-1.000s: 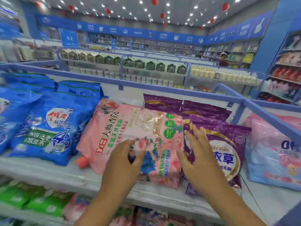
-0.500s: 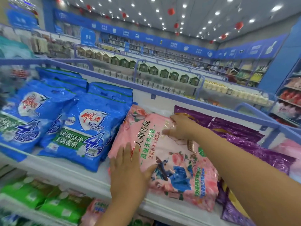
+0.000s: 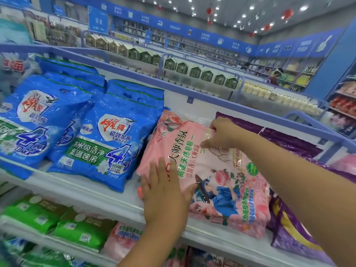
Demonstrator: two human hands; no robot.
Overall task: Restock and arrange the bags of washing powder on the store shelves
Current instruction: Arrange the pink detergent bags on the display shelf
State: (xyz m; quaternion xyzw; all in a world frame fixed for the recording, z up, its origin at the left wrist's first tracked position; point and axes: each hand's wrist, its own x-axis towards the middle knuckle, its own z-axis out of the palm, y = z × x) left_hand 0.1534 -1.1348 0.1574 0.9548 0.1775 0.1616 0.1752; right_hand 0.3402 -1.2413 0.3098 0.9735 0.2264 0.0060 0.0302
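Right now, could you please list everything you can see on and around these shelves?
pink washing powder bag: one, pink with roses, upper shelf, centre.
blue washing powder bags: several stacks, blue, upper shelf, left of the pink bag.
purple bags: several, purple, right of the pink bag.
green packs: several, green, lower shelf, left.
upper shelf: one, white, with a blue rail behind.
house-shaped boxes: a row, green, next aisle.
red lanterns: several, ceiling.
left hand: flat on the pink bag's lower left corner.
right hand: pinching the pink bag's top.
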